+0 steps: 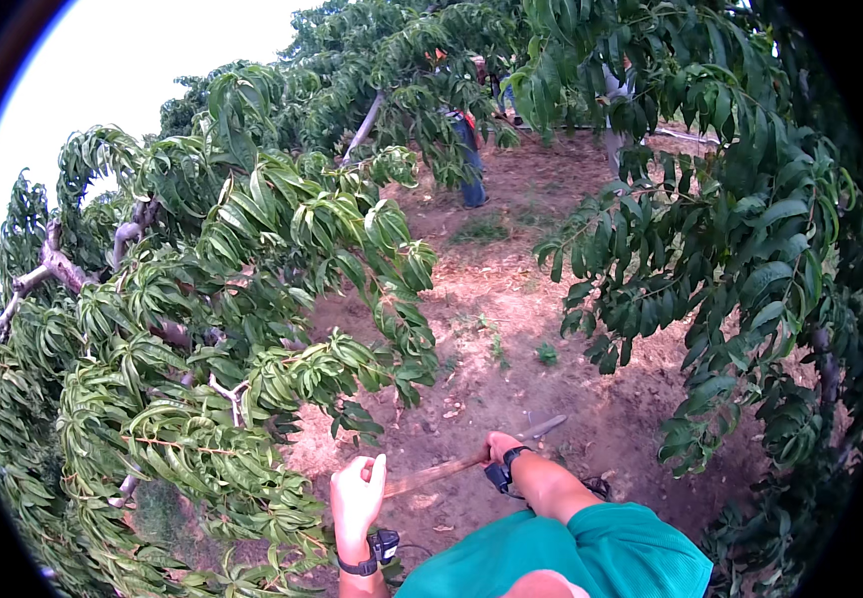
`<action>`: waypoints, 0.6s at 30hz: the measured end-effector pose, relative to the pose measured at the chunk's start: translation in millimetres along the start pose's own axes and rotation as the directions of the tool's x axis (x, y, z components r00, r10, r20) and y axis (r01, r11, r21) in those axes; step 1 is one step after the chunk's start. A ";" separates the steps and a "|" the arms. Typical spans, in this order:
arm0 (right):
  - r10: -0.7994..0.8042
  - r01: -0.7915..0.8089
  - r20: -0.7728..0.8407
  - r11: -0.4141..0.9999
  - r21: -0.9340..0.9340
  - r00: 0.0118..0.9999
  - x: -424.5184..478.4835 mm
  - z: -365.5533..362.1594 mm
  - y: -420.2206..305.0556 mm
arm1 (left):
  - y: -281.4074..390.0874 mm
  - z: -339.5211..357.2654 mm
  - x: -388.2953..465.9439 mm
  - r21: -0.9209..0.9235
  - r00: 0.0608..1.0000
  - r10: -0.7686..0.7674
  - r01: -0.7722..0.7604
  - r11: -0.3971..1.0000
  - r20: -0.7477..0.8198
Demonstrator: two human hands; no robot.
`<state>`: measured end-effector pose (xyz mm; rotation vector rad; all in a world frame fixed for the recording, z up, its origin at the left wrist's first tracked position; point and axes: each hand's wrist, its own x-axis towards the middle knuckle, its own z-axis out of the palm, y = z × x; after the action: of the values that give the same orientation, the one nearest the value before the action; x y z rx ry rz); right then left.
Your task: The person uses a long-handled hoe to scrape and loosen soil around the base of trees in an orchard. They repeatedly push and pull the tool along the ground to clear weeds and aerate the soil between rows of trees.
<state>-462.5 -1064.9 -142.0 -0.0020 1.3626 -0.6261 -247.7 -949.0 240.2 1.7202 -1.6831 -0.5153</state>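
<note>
My right hand (500, 446) is closed around the wooden handle of a long tool (435, 476). Beyond that hand extends a narrow, grey blade-like end (543, 427), seen edge-on above the soil; whether it is a shovel cannot be made out. My left hand (356, 489) is raised at the handle's other end, fingers curled and thumb pointing up. The handle disappears behind its palm side, so any grip there is hidden. Each wrist wears a dark strap with a small device, the left one (380, 548) showing most clearly.
Leafy fruit-tree branches (252, 389) crowd in from the left, and more foliage (745, 284) hangs on the right. Between them runs a strip of bare soil (476, 299) with dry litter and small weeds (547, 353). Farther off, a person in jeans (470, 164) stands partly behind leaves.
</note>
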 end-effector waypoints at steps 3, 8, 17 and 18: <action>-0.001 0.008 0.045 0.986 -0.165 0.999 13.5 -11.8 -11.5 | 0.5 2.3 7.3 0.016 1.000 -0.023 0.022 1.000 0.006; 0.183 -0.179 0.010 0.971 -0.160 0.983 -11.2 10.2 -27.7 | -7.9 -0.5 12.3 0.014 0.995 -0.098 0.098 0.995 0.012; 0.020 -0.018 0.126 1.000 -0.023 0.992 6.8 -16.5 -31.3 | 38.9 11.8 19.4 -0.024 0.992 -0.103 0.105 0.994 0.072; 0.044 -0.056 0.081 0.987 0.148 0.996 8.1 -17.0 -35.6 | 48.1 13.0 21.6 -0.018 0.994 -0.077 0.079 0.997 0.080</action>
<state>-492.1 -1092.1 -140.8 0.1281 1.2344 -0.6787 -289.3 -970.0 268.2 1.7764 -1.6641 -0.6432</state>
